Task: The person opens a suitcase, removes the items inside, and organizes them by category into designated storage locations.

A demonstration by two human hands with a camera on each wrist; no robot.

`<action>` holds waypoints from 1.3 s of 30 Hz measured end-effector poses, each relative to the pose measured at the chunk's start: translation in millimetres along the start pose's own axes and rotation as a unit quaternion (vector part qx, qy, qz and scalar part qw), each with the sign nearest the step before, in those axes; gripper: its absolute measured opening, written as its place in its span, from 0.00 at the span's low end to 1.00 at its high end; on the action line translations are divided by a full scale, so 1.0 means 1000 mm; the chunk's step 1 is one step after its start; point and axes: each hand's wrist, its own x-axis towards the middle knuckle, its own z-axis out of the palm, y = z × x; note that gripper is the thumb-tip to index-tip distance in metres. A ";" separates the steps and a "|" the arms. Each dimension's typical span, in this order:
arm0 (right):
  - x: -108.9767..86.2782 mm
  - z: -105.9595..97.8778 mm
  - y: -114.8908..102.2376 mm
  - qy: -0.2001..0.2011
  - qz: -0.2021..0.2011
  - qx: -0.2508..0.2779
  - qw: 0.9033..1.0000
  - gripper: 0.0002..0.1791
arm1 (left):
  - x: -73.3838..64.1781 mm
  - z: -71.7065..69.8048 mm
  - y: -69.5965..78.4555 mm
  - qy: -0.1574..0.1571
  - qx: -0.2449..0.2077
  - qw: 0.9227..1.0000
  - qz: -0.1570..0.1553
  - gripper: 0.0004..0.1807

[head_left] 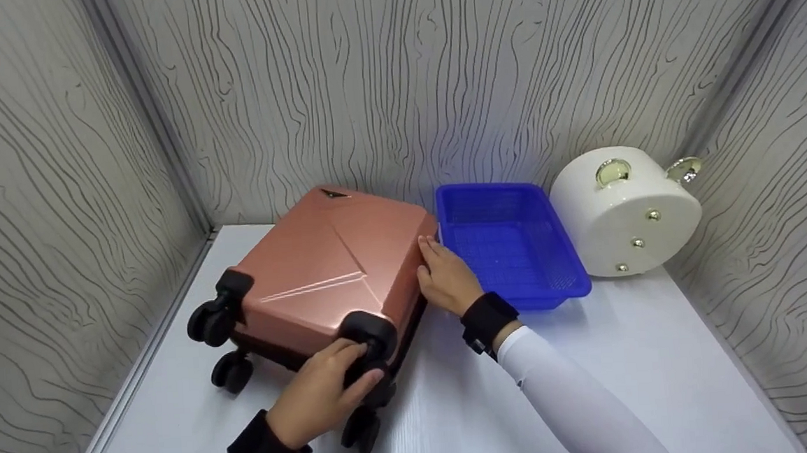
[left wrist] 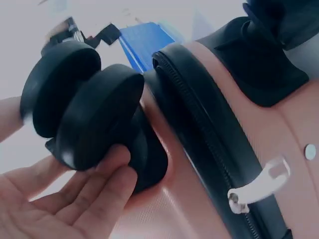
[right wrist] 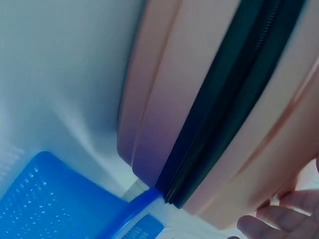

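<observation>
A rose-pink hard-shell suitcase (head_left: 335,252) lies tilted on the white table, its wheel end toward me. My left hand (head_left: 319,393) grips the black caster wheel (left wrist: 99,119) at the near right corner, fingers on one side and thumb on the other. Along the suitcase's right side, my right hand (head_left: 448,276) rests with fairly straight fingers against the shell. In the right wrist view, its fingertips (right wrist: 254,226) touch the shell near the edge. A black zipper band (left wrist: 199,124) with a white pull tab (left wrist: 261,186) runs round the suitcase's side.
A blue plastic basket (head_left: 567,272) stands just right of the suitcase, close to my right hand. Farther right, a white round case (head_left: 591,201) with gold-coloured fittings lies on its side. Wood-grain panels (head_left: 394,80) enclose the white table (head_left: 635,352) at the back and sides.
</observation>
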 end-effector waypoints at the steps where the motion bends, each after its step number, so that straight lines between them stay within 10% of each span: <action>1: -0.002 0.000 -0.001 0.001 -0.001 0.003 1.000 0.34 | 0.001 0.000 0.001 0.004 0.004 1.000 0.004 0.23; 10: -0.068 0.013 -0.050 0.007 0.009 0.076 0.997 0.50 | 0.008 -0.061 -0.043 0.109 -0.008 0.994 0.019 0.17; 17: -0.094 0.026 -0.092 -0.027 0.024 0.113 0.993 0.56 | 0.001 -0.112 -0.106 0.015 0.088 0.989 -0.115 0.50; 26: -0.082 0.025 -0.096 -0.029 0.029 0.133 0.990 0.50 | -0.002 -0.107 -0.134 0.047 0.081 0.983 -0.157 0.45; 39: -0.033 -0.011 -0.020 -0.050 -0.009 0.193 0.980 0.39 | -0.001 -0.070 -0.086 0.121 0.127 0.967 -0.187 0.31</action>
